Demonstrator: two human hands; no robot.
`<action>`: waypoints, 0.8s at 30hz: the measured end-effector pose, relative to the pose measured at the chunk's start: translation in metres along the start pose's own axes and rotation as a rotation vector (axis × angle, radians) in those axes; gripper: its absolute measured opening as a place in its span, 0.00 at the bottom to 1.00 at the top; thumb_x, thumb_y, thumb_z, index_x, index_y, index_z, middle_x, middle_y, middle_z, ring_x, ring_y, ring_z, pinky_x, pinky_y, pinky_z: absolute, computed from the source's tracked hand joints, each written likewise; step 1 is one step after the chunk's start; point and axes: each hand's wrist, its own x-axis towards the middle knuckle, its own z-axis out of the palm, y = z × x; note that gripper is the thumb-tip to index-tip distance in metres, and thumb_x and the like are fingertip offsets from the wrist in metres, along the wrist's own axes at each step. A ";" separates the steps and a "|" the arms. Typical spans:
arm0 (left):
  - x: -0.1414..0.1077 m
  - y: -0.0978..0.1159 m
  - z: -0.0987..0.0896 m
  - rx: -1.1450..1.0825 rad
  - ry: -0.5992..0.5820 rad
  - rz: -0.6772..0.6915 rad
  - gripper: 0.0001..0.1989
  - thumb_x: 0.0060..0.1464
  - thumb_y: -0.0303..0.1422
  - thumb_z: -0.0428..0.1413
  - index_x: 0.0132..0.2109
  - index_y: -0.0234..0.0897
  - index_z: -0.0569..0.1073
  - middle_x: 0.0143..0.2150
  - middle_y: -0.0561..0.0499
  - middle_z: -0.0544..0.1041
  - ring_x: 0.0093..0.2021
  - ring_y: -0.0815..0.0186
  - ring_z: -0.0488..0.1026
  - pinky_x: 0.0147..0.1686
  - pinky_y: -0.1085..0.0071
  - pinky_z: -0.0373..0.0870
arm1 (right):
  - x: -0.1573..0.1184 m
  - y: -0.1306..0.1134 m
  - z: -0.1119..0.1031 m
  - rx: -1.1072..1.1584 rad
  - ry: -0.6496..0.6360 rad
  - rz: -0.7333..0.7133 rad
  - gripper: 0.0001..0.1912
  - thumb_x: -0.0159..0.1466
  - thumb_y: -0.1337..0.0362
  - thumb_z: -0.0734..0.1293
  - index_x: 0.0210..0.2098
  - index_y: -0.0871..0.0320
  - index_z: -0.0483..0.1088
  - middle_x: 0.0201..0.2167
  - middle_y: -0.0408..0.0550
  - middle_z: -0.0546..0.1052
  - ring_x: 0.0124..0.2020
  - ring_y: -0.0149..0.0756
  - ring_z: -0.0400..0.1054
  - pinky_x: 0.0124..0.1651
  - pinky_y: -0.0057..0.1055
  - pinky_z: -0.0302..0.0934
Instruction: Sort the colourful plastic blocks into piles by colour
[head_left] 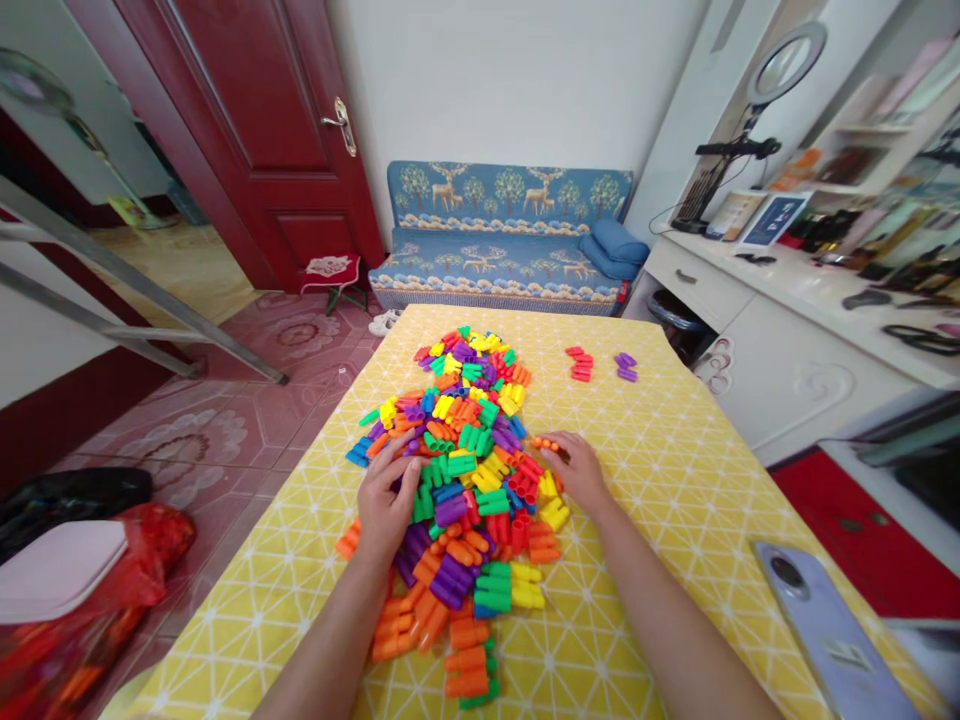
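A long heap of colourful plastic pieces lies on the yellow patterned tablecloth. My left hand rests at the heap's left side, fingers apart over the pieces beside some green ones; nothing is visibly held in it. At the right edge of the heap, my right hand has its fingers curled on an orange piece. Apart from the heap, a small group of red pieces and a small group of purple pieces lie toward the far right of the table.
A phone lies at the table's near right corner. Beyond the far edge stands a blue sofa. To the right is a white dresser with a ring light; red bags are on the left.
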 end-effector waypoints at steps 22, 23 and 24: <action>0.000 -0.005 0.001 -0.023 -0.001 -0.008 0.14 0.60 0.40 0.52 0.37 0.40 0.79 0.57 0.47 0.74 0.56 0.56 0.71 0.59 0.55 0.65 | -0.029 0.069 -0.075 -0.633 0.390 0.192 0.23 0.62 0.54 0.60 0.51 0.59 0.72 0.54 0.60 0.69 0.54 0.50 0.62 0.57 0.48 0.58; 0.000 -0.004 0.001 -0.023 0.000 -0.006 0.13 0.60 0.40 0.52 0.36 0.40 0.79 0.57 0.47 0.74 0.56 0.56 0.71 0.58 0.55 0.65 | -0.028 0.070 -0.071 -0.632 0.356 0.151 0.22 0.63 0.56 0.59 0.50 0.59 0.72 0.55 0.59 0.69 0.55 0.49 0.61 0.58 0.48 0.57; 0.000 -0.004 0.000 -0.025 -0.001 -0.003 0.13 0.60 0.39 0.52 0.36 0.40 0.79 0.57 0.48 0.74 0.56 0.57 0.71 0.58 0.55 0.65 | -0.027 0.073 -0.069 -0.623 0.330 0.119 0.21 0.63 0.58 0.58 0.50 0.60 0.73 0.55 0.59 0.69 0.56 0.49 0.61 0.59 0.48 0.56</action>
